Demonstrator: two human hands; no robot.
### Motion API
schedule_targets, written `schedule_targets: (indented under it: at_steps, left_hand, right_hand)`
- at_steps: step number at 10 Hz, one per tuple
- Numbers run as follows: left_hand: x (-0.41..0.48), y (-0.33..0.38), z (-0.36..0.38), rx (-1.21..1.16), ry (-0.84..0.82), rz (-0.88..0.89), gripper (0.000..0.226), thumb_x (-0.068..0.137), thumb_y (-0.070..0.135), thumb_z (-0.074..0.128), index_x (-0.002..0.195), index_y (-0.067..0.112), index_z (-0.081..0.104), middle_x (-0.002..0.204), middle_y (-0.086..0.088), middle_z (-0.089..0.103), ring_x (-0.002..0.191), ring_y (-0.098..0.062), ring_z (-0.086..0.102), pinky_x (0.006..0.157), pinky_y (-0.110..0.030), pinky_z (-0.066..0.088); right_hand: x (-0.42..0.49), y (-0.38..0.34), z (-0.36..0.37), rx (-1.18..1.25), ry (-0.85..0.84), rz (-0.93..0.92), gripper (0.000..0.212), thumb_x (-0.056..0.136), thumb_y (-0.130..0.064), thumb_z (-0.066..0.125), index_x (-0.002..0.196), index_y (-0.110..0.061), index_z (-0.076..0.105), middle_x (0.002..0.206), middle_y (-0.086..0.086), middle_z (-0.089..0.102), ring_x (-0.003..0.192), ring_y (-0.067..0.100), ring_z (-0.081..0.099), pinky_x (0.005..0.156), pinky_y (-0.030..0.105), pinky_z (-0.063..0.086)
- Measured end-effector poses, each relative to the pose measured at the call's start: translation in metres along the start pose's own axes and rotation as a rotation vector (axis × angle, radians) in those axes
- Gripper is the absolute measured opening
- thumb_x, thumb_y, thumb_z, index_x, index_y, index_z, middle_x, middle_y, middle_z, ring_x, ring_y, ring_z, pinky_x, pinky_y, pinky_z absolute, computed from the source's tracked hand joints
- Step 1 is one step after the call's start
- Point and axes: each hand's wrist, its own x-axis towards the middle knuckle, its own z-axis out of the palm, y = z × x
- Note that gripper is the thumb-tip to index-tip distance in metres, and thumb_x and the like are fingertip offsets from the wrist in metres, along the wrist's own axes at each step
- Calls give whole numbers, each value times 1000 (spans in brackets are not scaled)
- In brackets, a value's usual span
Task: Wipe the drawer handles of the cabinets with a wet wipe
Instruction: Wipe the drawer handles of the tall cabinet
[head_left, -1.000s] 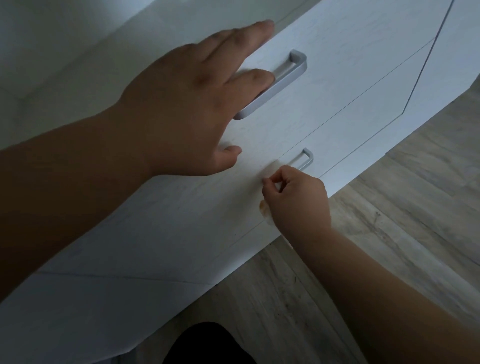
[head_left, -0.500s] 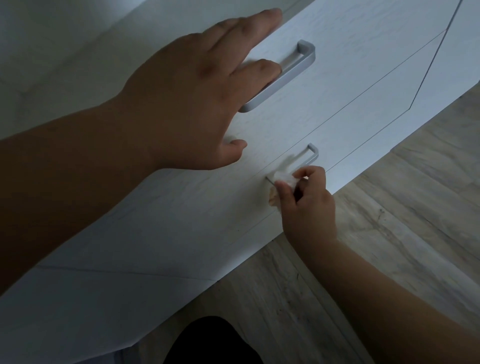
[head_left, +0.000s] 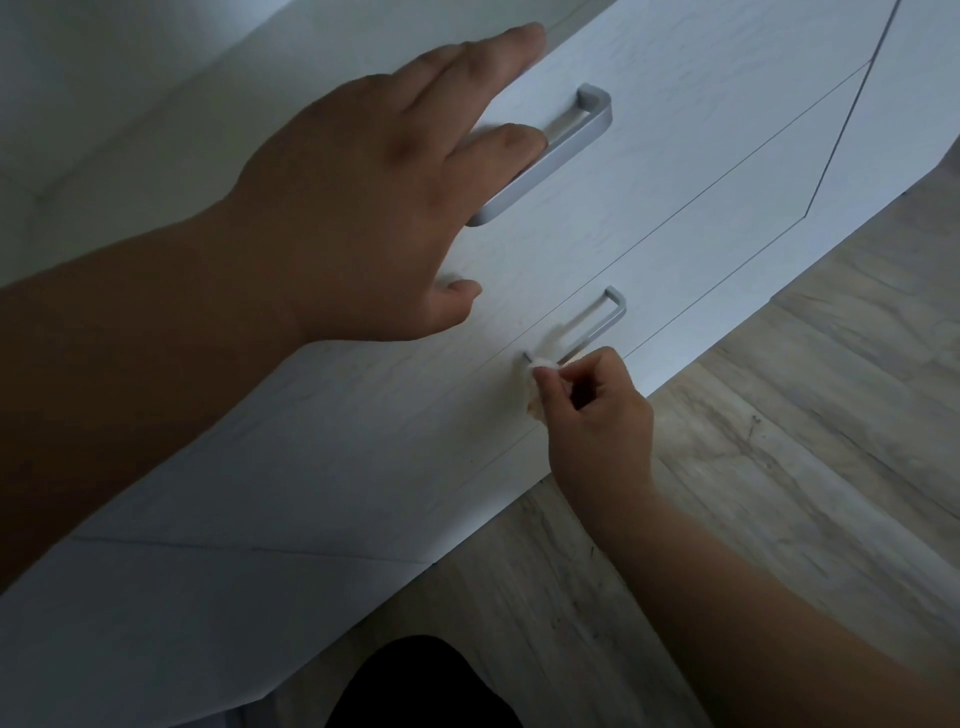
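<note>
A white cabinet shows two stacked drawer fronts, each with a silver bar handle. My left hand lies flat on the upper drawer front, fingers straight, and covers the near end of the upper handle. My right hand pinches a small white wet wipe between thumb and forefinger. The wipe sits against the near end of the lower handle. Much of the wipe is hidden behind my fingers.
Grey wood-grain floor runs along the cabinet's base to the right. A dark shape, probably my knee, sits at the bottom edge. A pale wall fills the upper left.
My right hand slid the wipe along the lower handle and back toward its near end. My left hand stayed on the upper drawer front.
</note>
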Motion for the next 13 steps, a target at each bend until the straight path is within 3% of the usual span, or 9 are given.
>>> schedule_targets:
  at_steps: [1, 2, 3, 4, 6, 7, 8, 10, 13]
  left_hand:
    - [0, 2, 0, -54, -11, -78, 84, 78, 60, 55, 146, 12, 44, 171, -11, 20, 149, -35, 36, 96, -54, 51]
    - [-2, -7, 4, 5, -10, -81, 86, 78, 62, 54, 150, 16, 40, 173, -8, 14, 153, -30, 30, 104, -48, 46]
    - [-1, -11, 2, 56, -26, -11, 80, 78, 54, 70, 140, 9, 46, 172, -16, 15, 150, -35, 33, 97, -48, 49]
    - [-1, -12, 4, 59, -13, -8, 80, 78, 55, 71, 139, 10, 46, 172, -16, 15, 150, -35, 33, 97, -47, 48]
    - [-1, -13, 3, 56, -9, -3, 83, 79, 60, 68, 141, 11, 46, 172, -15, 14, 152, -35, 32, 103, -49, 47]
    - [0, -12, 4, 54, -8, -1, 83, 78, 61, 68, 141, 11, 46, 172, -15, 14, 151, -35, 31, 104, -49, 47]
    - [-1, -13, 4, 50, -3, 1, 81, 78, 59, 69, 139, 11, 48, 172, -15, 15, 151, -35, 32, 102, -50, 47]
    - [-2, -13, 5, 38, 8, 2, 78, 77, 56, 70, 138, 10, 49, 171, -14, 16, 150, -34, 33, 99, -50, 48]
    - [0, -11, 4, 50, -8, -11, 77, 79, 55, 69, 138, 10, 49, 171, -14, 16, 148, -36, 35, 98, -50, 48]
  right_hand:
    - [-2, -2, 6, 0, 53, -16, 23, 95, -38, 72, 82, -29, 56, 71, -15, 63, 75, 1, 62, 62, 23, 52]
    - [2, -2, 4, -6, 37, -15, 24, 94, -41, 72, 82, -30, 55, 71, -16, 64, 71, 4, 66, 64, 24, 56]
    - [3, -2, 1, -27, -13, -33, 24, 94, -38, 72, 80, -33, 53, 77, -32, 64, 74, -4, 65, 60, 13, 50]
    - [3, -1, -3, -22, 12, -55, 25, 93, -38, 73, 80, -35, 52, 79, -33, 64, 76, -6, 64, 61, 12, 49]
    - [17, 5, -16, -7, 109, -5, 17, 98, -35, 68, 89, -30, 55, 70, -7, 65, 67, 9, 63, 58, 32, 55]
    - [20, -1, -16, 1, 107, -45, 13, 99, -32, 68, 95, -25, 58, 68, -18, 63, 69, -2, 63, 58, 13, 48]
    - [12, -1, -10, -33, 50, -113, 4, 101, -30, 64, 100, -29, 61, 74, -20, 66, 74, -1, 67, 68, 27, 60]
    - [38, -5, -34, 18, 83, -80, 10, 100, -26, 65, 93, -26, 72, 68, -4, 69, 64, 13, 68, 62, 41, 61]
    - [25, -1, -20, -462, -198, -335, 24, 107, -30, 44, 99, -25, 66, 80, -9, 65, 74, 14, 63, 77, 41, 56]
